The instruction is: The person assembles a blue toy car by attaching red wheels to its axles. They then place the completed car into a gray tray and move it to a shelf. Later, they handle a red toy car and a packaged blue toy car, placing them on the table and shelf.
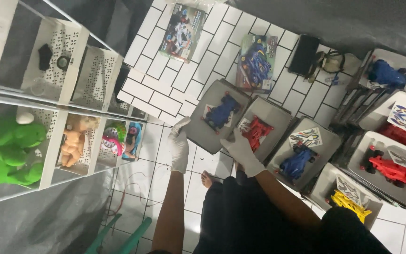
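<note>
The white-gloved left hand [179, 143] grips the edge of a grey open box with a blue toy car [214, 121]; the white-gloved right hand [243, 150] grips a grey box with a red toy car [263, 126].

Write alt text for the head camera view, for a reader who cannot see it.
Two white-gloved hands, left hand and right hand, grip a grey open box holding a blue toy race car. Similar boxes with red, blue and yellow cars lean along a white tiled wall; a white shelf with a green plush toy stands at left.
</note>
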